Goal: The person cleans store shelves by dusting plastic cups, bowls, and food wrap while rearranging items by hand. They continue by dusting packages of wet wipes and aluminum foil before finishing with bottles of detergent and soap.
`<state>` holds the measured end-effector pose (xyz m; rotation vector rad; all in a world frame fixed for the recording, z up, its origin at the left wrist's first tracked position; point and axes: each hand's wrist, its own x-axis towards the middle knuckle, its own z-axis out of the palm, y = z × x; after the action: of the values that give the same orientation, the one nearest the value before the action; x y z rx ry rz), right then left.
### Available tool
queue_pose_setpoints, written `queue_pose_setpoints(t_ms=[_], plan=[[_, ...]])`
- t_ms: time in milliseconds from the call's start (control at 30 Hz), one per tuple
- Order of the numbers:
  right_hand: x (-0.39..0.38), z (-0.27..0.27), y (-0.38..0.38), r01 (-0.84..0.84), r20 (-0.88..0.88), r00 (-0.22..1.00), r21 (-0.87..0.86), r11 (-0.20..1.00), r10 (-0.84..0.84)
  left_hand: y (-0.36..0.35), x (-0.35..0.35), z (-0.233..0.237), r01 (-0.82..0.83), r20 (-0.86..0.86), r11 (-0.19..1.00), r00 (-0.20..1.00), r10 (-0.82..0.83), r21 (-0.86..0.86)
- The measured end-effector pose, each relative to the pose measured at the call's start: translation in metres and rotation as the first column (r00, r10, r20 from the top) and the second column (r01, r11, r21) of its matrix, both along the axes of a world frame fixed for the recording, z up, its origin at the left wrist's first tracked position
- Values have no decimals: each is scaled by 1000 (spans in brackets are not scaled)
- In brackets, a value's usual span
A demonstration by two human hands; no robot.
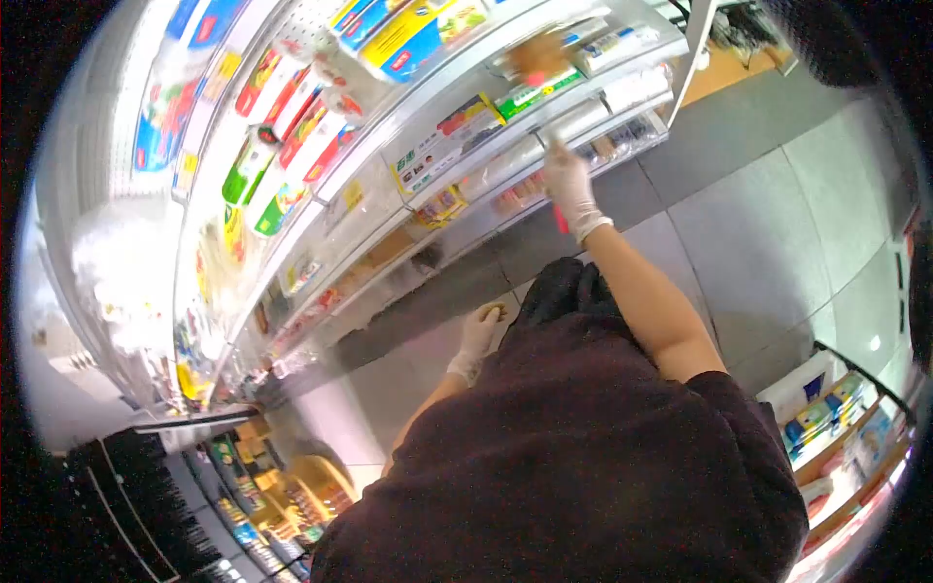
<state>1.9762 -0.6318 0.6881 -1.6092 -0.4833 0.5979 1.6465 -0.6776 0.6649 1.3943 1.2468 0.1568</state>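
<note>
My right hand [571,185], in a white glove, is closed around a long-handled duster, held out at the lower shelves. The red end of its handle [561,220] shows below my hand. A brown, motion-blurred head [539,58] lies above, over packaged goods, apparently the other end of the same tool. Beside it are a green-and-white box [536,93] and a white-and-yellow carton [447,142]. My left hand [476,337], also gloved, hangs low over the floor with its fingers curled. A small yellowish-brown thing shows at its fingertips, too small to name.
Stocked shelving [389,209] runs across the front and left, with bagged rolls and bright packages. Grey floor tiles [768,214] stretch to the right. More goods stand on a rack [826,428] at lower right. A wooden stool-like object [326,481] is at lower left.
</note>
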Motion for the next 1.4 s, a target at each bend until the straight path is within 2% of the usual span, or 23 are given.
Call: queue_pose_setpoints(t_ms=[33, 100, 167, 200, 300, 367, 467, 567, 633, 667, 700, 733, 800, 900, 933, 1000, 1033, 1100, 1167, 1233, 1300, 1367, 1400], plan=[[-17, -25, 8, -74, 347, 938, 108, 991, 32, 1, 7, 4, 25, -40, 1000, 999, -26, -17], [-31, 3, 3, -449, 315, 846, -14, 893, 430, 6, 24, 16, 69, -117, 996, 990, -74, -49], [-18, 53, -25, -639, -143, 764, -30, 769, 629, 17, 23, -2, 79, -65, 995, 994, -83, -59], [-13, 41, -27, -545, -165, 828, -7, 839, 536, 24, 27, -8, 87, -29, 994, 996, -89, -61], [27, -40, -9, 27, -68, 998, 167, 986, -16, 32, 59, 21, 262, -238, 965, 938, -250, 20], [73, 16, -39, 172, -410, 903, 66, 983, -131, 27, 82, 45, 356, -309, 934, 889, -338, 4], [70, -20, -21, 50, 90, 995, 31, 998, -53, 24, 99, 41, 376, -317, 922, 866, -386, -93], [90, -20, -20, -522, 201, 810, -182, 833, 551, 21, 108, 40, 456, -339, 878, 810, -478, -147], [118, -15, -27, -544, 244, 800, -89, 834, 548, 31, 111, 31, 599, -389, 786, 694, -606, -155], [143, -20, -26, -430, 142, 893, -18, 903, 428, 19, 135, 54, 499, -379, 841, 752, -540, -209], [174, -25, -22, -175, -152, 971, 88, 981, 187, 23, 137, 48, 504, -374, 843, 757, -536, -188], [204, -20, -23, 108, -402, 915, 156, 982, -36, 27, 133, 38, 507, -369, 846, 763, -530, -167], [243, -17, -21, 461, -575, 752, 111, 880, -322, 27, 132, 35, 495, -380, 858, 774, -507, -137], [219, -12, -12, 144, -78, 984, -155, 977, -157, 17, 143, 37, 496, -397, 856, 762, -511, -148], [198, -18, -6, -15, 38, 999, -109, 994, 19, 17, 140, 34, 515, -400, 841, 744, -535, -167], [174, -16, -11, -308, -73, 949, -15, 951, 306, 20, 130, 30, 537, -427, 823, 711, -559, -184], [175, -14, -20, -412, -291, 862, 77, 908, 416, 20, 125, 28, 541, -446, 820, 697, -561, -186], [200, -52, -25, -269, -110, 955, 68, 961, 275, 20, 129, 28, 458, -458, 865, 737, -497, -202], [226, -46, -36, 129, -572, 820, 224, 966, 23, 12, 133, 39, 302, -450, 923, 807, -381, -239], [249, -16, -61, 305, -616, 779, 210, 929, -116, 8, 129, 41, 219, -435, 936, 839, -325, -277], [237, -11, -63, 378, -549, 800, 145, 914, -243, 4, 127, 34, 250, -413, 924, 838, -355, -288], [196, -27, -58, 179, -93, 979, -12, 984, -179, 1, 122, 22, 341, -404, 899, 807, -430, -275], [163, -54, -50, 106, 24, 994, 60, 993, -107, -2, 123, 19, 396, -426, 877, 768, -479, -272]])
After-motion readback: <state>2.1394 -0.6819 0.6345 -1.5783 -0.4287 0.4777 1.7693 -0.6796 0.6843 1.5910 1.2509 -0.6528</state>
